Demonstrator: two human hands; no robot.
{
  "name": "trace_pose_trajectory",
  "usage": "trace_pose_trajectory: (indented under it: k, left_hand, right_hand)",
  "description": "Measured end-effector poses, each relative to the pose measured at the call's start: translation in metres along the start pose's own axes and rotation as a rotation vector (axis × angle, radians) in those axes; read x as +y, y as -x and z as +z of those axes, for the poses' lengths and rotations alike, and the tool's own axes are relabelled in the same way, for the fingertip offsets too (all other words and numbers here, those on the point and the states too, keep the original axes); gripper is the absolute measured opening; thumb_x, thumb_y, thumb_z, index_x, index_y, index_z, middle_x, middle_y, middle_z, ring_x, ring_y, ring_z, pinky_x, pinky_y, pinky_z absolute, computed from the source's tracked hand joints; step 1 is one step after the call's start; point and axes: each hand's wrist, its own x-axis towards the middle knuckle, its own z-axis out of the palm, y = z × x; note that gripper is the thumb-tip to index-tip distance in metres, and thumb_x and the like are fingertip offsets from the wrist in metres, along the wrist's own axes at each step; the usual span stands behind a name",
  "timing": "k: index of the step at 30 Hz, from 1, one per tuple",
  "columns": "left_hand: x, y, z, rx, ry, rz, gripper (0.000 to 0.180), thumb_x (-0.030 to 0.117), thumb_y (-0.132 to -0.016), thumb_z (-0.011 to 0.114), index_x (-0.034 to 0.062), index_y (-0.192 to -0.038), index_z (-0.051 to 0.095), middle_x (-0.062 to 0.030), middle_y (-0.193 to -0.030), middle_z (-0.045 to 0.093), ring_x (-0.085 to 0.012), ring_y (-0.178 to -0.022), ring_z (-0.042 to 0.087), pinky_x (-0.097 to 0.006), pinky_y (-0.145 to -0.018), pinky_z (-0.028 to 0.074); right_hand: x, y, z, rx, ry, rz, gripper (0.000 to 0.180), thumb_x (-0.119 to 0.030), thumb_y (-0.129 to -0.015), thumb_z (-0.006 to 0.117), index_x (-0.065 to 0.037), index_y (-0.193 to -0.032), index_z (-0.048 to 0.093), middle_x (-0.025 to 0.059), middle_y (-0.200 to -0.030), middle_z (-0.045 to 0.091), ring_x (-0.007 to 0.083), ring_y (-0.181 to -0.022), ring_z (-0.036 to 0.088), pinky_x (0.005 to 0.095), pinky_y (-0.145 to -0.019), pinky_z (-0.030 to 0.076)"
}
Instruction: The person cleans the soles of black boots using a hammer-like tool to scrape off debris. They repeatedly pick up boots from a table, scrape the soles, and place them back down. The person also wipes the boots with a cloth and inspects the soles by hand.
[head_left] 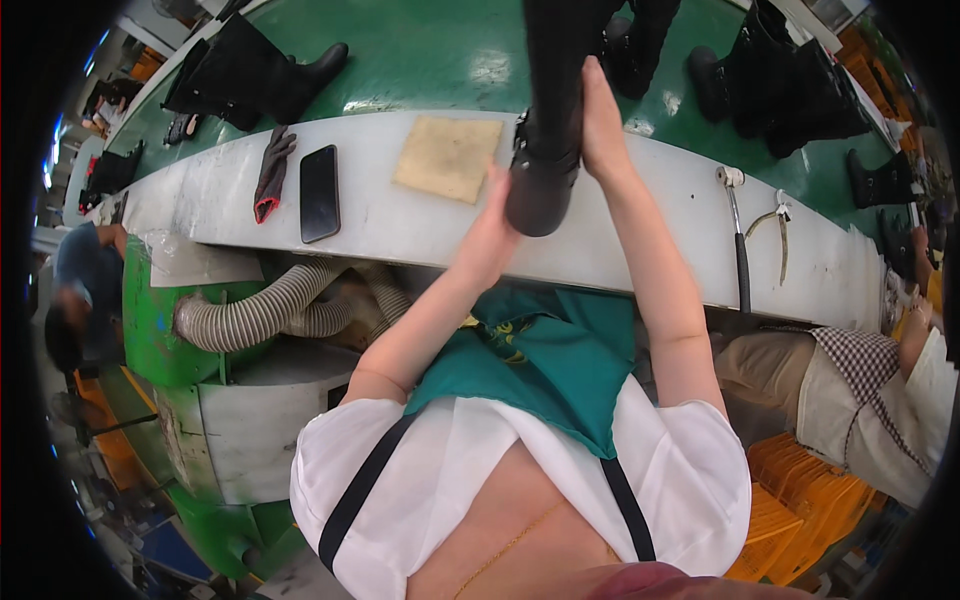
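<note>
A tall black boot (542,196) with studded straps at its ankle stands over the white work ledge in front of me, its toe pointing toward me. My left hand (488,232) is against the left side of its foot, near the toe; its fingers are partly blurred. Along the right side of the ankle and lower shaft lies my right hand (604,125), fingers pointing away from me. The boot is held between both palms. Just left of it, a square tan pad (447,158) lies flat on the ledge. The boot's upper shaft runs out of the top of the view.
Left on the ledge (390,228) are a black phone (320,194) and a dark glove (273,170). A hammer (738,235) lies at the right. More black boots (262,78) rest on the green surface (430,60) beyond. Ribbed hoses (255,312) sit below left; another person (860,390) is at the right.
</note>
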Motion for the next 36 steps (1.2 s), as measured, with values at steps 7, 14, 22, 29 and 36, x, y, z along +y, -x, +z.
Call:
trace_pose_trajectory:
  k: [7,14,22,29,36]
  left_hand:
    - [-0.002,0.031,-0.032,0.227,-0.593,0.416,0.068,0.008,-0.08,0.069,-0.0051,-0.134,0.029,-0.0154,-0.13,0.043,-0.0234,-0.12,0.043,-0.034,-0.103,0.031]
    - [0.01,0.029,-0.061,0.246,-0.59,0.332,0.046,0.01,-0.089,0.06,-0.006,-0.128,0.041,-0.0134,-0.127,0.05,-0.0215,-0.115,0.048,-0.031,-0.101,0.034]
    - [0.033,0.019,-0.079,0.308,-0.176,0.073,0.053,0.036,-0.097,0.047,-0.0033,-0.132,0.041,-0.014,-0.131,0.05,-0.0246,-0.119,0.051,-0.043,-0.099,0.041]
    - [0.038,0.015,-0.092,0.32,-0.03,-0.025,0.059,0.046,-0.098,0.039,-0.0005,-0.134,0.038,-0.0138,-0.132,0.051,-0.0236,-0.119,0.053,-0.038,-0.098,0.045]
    - [0.038,0.013,-0.092,0.313,-0.01,-0.038,0.059,0.045,-0.098,0.038,-0.0009,-0.135,0.037,-0.015,-0.132,0.05,-0.0255,-0.12,0.052,-0.039,-0.099,0.044]
  right_hand:
    - [0.009,0.052,0.052,-0.046,0.604,-0.277,0.028,-0.022,-0.093,0.05,-0.004,-0.114,0.048,0.0198,-0.091,0.061,0.0405,-0.085,0.057,0.045,-0.073,0.044]
    - [0.007,0.06,0.055,-0.087,0.711,-0.391,0.043,-0.018,-0.092,0.052,-0.007,-0.133,0.041,0.0166,-0.114,0.056,0.0345,-0.106,0.053,0.0416,-0.091,0.042]
    - [-0.007,0.09,0.0,-0.029,0.582,-0.196,0.05,-0.012,-0.091,0.049,-0.006,-0.139,0.036,0.0161,-0.132,0.047,0.0306,-0.123,0.045,0.0387,-0.104,0.035]
    - [0.0,0.11,-0.052,0.171,0.412,0.07,0.046,-0.011,-0.093,0.044,-0.007,-0.138,0.038,0.0165,-0.129,0.051,0.0255,-0.123,0.048,0.0371,-0.103,0.036]
    - [0.017,0.118,-0.058,0.144,0.471,0.097,0.045,-0.011,-0.093,0.045,-0.009,-0.137,0.039,0.0163,-0.127,0.053,0.0254,-0.121,0.05,0.0368,-0.1,0.038]
